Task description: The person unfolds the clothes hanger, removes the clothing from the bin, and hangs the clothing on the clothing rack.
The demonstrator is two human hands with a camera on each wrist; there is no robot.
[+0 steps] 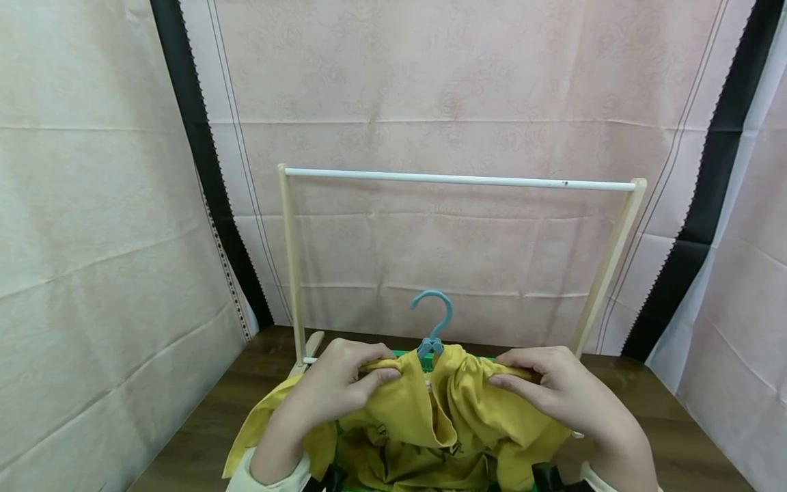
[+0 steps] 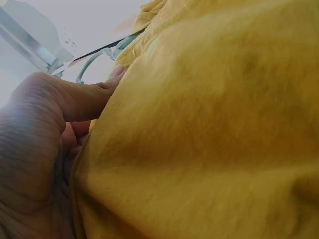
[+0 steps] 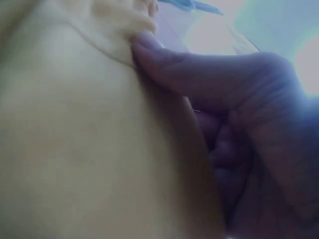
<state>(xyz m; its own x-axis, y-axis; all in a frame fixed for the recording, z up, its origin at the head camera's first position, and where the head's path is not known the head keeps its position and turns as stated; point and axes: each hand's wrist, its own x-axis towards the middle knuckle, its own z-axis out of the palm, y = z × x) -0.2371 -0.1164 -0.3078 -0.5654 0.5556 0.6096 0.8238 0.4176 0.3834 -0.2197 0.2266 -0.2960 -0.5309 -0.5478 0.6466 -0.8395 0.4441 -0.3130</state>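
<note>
A yellow shirt [image 1: 393,410] hangs in folds low in the head view, its neck opening near the middle. Out of that opening rises the hook of a light blue hanger [image 1: 438,321]; most of the hanger is hidden in the cloth. The left hand [image 1: 344,383] pinches one shoulder of the shirt between thumb and fingers. On the opposite shoulder, the right hand [image 1: 553,386] pinches the cloth likewise. Both wrist views show a thumb on the near side of the fabric, with the other fingers partly hidden behind it.
Behind the shirt stands a rack with a white crossbar [image 1: 455,179] and cream posts. Something green [image 1: 427,361] shows behind the collar. Everything rests on a dark wooden table [image 1: 664,410], enclosed by pale cloth walls [image 1: 455,82] with black strips.
</note>
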